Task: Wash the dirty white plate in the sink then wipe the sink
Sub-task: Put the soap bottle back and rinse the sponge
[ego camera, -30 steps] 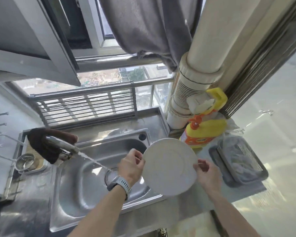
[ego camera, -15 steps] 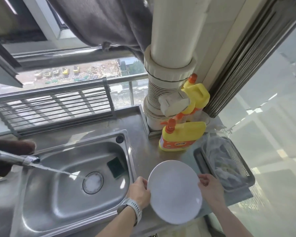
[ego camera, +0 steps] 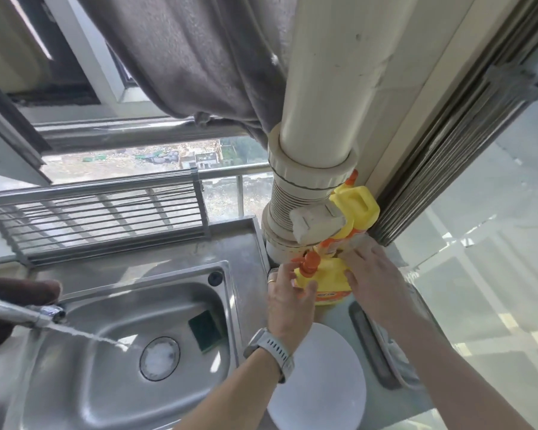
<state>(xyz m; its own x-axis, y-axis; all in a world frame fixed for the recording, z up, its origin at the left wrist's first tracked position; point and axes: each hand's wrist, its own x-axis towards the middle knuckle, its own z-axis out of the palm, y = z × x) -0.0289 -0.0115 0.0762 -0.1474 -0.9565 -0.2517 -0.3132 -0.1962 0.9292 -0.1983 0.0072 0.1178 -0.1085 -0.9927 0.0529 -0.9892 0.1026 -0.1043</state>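
Both hands, the left hand (ego camera: 288, 293) and right hand (ego camera: 371, 274), grip the soap bottle (ego camera: 326, 279) at the counter's back corner, the plate (ego camera: 320, 380) lying beside the sink (ego camera: 106, 383), so soaping probably comes next.

Both hands are on the yellow pump bottle (ego camera: 326, 282) of dish soap standing by the white pipe (ego camera: 317, 125): left hand (ego camera: 288, 297) curled round its front, right hand (ego camera: 375, 274) against its far side. The white plate (ego camera: 323, 380) lies on the steel surface (ego camera: 249, 243) beside the sink (ego camera: 112, 361), where the faucet (ego camera: 19, 315) runs water toward the drain (ego camera: 159, 358). A green sponge (ego camera: 205, 330) leans on the basin wall.
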